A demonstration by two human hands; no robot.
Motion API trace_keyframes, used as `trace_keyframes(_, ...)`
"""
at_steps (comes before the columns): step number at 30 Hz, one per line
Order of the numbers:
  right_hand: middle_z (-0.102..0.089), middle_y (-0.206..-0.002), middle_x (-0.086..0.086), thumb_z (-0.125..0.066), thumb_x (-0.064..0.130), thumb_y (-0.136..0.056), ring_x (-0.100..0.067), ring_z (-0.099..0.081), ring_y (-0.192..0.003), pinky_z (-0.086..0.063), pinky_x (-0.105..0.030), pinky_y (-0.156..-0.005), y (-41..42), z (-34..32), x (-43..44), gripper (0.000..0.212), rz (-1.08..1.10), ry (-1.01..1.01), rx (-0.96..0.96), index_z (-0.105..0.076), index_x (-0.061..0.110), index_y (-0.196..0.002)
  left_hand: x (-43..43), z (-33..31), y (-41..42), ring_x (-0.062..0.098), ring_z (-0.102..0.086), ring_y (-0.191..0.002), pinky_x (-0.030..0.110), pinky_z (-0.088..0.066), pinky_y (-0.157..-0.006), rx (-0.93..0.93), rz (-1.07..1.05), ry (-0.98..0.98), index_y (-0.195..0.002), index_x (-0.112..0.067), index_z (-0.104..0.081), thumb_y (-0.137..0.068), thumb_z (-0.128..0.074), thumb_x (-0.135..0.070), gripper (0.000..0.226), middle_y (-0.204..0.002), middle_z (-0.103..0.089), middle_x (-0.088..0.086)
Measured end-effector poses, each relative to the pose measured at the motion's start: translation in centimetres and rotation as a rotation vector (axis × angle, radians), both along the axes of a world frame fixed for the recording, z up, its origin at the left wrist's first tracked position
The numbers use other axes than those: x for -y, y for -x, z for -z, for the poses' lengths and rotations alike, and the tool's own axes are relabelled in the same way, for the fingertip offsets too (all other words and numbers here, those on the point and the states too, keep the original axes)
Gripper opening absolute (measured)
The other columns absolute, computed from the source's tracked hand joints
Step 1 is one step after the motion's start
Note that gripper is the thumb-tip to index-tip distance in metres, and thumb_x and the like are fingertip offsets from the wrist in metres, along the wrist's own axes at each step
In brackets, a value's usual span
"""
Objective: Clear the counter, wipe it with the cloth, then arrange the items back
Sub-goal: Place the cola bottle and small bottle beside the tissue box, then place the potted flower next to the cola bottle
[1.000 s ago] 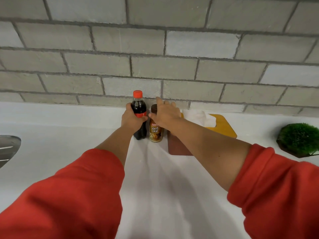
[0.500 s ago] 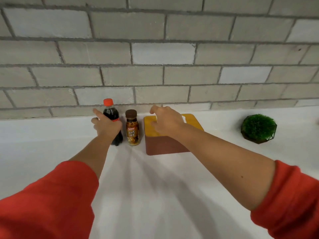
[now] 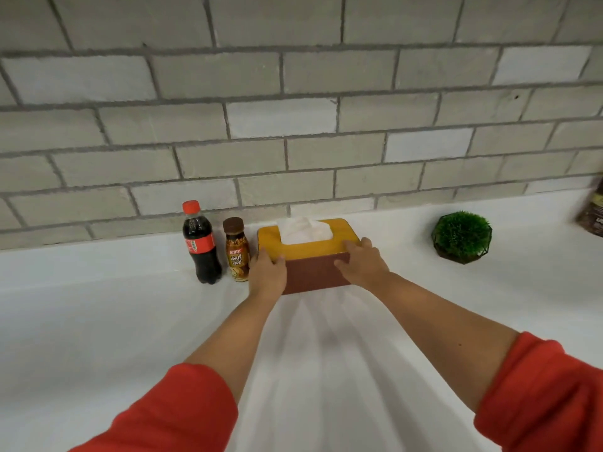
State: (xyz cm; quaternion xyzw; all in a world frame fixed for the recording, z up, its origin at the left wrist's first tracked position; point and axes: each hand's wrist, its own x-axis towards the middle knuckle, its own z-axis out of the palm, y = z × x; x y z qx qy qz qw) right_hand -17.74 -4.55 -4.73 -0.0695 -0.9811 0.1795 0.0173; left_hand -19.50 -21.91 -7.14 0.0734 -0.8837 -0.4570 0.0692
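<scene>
A tissue box (image 3: 311,274) with a yellow lid and brown sides stands on the white counter (image 3: 114,314) near the brick wall, a white tissue sticking out of its top. My left hand (image 3: 267,272) grips the box's left front corner. My right hand (image 3: 362,264) grips its right front corner, fingers over the lid edge. Left of the box stand a cola bottle (image 3: 199,244) with a red cap and a small brown drink bottle (image 3: 236,251). No cloth is in view.
A small green plant (image 3: 461,235) in a dark wire pot sits on the counter to the right. A dark packet (image 3: 594,213) shows at the far right edge. The grey brick wall rises right behind the items.
My left hand let go of the cola bottle and moved right to the tissue box. My right hand shifted from the lid to the box's right corner. The view panned right.
</scene>
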Motion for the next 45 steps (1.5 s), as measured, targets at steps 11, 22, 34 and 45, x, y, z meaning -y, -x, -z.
trace_keyframes(11, -0.007, -0.153, -0.018, -0.054, 0.032, -0.092, -0.035, -0.046, -0.125, -0.043, -0.040, -0.103, 0.1, 1.0, -0.9, 0.065, 0.026, 0.050, 0.015, -0.022, 0.014, -0.145, -1.3, -0.3, -0.9, 0.031, -0.028, -0.137, 0.035, -0.028, -0.108, -0.012, 0.085, 0.096, -0.145, -0.007, -0.025, -0.096, -0.045, -0.030, 0.058, -0.149, -0.028, 0.013)
trace_keyframes(22, -0.002, -0.155, -0.015, -0.054, 0.030, -0.092, -0.034, -0.018, -0.142, -0.032, -0.045, -0.111, -1.0, 0.4, -2.1, 0.084, -0.004, 0.053, 0.067, 0.006, 0.022, -0.150, -1.6, -1.6, -1.8, 0.030, -0.003, -0.146, 0.044, -0.017, -0.118, 0.034, 0.067, 0.099, -0.150, -0.014, -0.001, -0.093, -0.047, -0.045, 0.080, -0.157, 0.006, 0.012)
trace_keyframes(34, -0.063, -0.108, -0.007, -0.045, 0.019, -0.092, -0.026, -0.061, -0.094, -0.044, -0.024, -0.061, -6.7, -4.4, -10.4, 0.026, 0.115, -0.030, 0.024, -0.063, 0.008, -0.107, -12.2, -8.5, -7.9, 0.019, -0.057, -0.088, 0.025, -0.042, -0.080, -0.317, 0.283, -0.087, -0.094, -0.008, -0.067, -0.093, -0.052, -0.024, 0.022, -0.100, -0.062, 0.002)
trace_keyframes(45, -0.065, -0.100, -0.007, -0.048, 0.013, -0.087, -0.025, -0.057, -0.084, -0.041, -0.025, -0.064, -17.0, -7.2, -28.1, 0.024, 0.278, -0.027, -0.081, -0.067, 0.011, -0.102, -31.3, -9.4, -15.8, 0.028, -0.058, -0.070, 0.037, -0.050, -0.066, -0.318, 0.502, -0.129, -0.073, 0.002, -0.062, -0.092, -0.054, -0.028, 0.036, -0.073, -0.063, 0.017)
